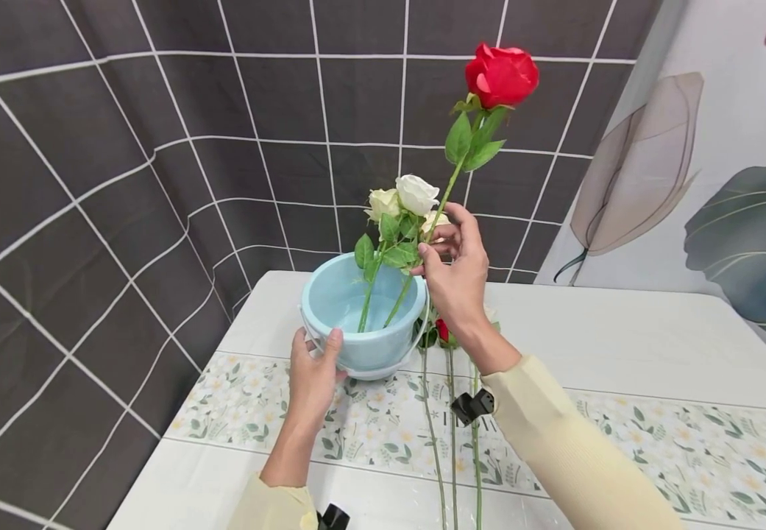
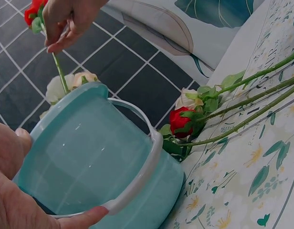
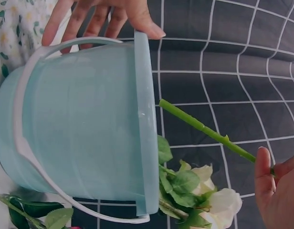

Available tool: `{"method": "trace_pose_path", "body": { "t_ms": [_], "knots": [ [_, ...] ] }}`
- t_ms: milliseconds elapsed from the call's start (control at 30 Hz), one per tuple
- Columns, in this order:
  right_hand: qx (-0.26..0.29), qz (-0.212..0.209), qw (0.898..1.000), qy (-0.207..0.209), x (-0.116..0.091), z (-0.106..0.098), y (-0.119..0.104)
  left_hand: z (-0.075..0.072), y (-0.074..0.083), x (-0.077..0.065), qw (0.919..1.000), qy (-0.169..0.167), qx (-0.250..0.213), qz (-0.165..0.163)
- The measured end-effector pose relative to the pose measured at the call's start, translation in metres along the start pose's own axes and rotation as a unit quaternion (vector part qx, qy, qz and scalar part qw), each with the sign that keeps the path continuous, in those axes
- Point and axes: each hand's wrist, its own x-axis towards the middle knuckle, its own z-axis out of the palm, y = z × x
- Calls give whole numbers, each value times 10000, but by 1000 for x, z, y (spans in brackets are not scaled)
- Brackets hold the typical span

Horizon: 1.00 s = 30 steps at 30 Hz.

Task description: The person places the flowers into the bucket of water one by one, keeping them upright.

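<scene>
Between thumb and fingers my right hand (image 1: pixel 458 269) pinches the green stem of a red rose (image 1: pixel 502 76), its bloom high above. The stem's cut end (image 3: pixel 165 104) is near the rim of a light blue bucket (image 1: pixel 383 346) in the right wrist view. My left hand (image 1: pixel 313 375) holds the bucket's near left side, thumb at the rim and fingers against the outer wall by the white handle (image 2: pixel 142 179). Standing in the bucket, a white rose (image 1: pixel 417 194) and cream roses (image 1: pixel 384 204) lean toward the back rim.
More roses lie on the table right of the bucket, among them a red one (image 2: pixel 181 121), their long stems (image 1: pixel 453 442) reaching the front. A floral band (image 1: pixel 237 397) crosses the white table (image 1: pixel 621 331). Dark tiled sheeting (image 1: pixel 277 96) rises behind and at left.
</scene>
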Motion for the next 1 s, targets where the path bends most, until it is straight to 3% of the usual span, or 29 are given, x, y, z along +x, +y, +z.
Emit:
{"method": "trace_pose_path", "body": {
  "t_ms": [400,667,833,1000],
  "knots": [
    [-256,354,9988,-213,-9,10,18,2,2,-1,10000,-10,-56,50],
    [-678,880,9922,-559,-18,14,25,2,0,0,10000,-27,-43,83],
    [-1432,1378,9725,-1210,-19,13,26,2,0,0,10000,6,-29,21],
    [-2278,1430,9444,-1889,-19,10,24,1,0,0,10000,24,10,23]
  ]
}}
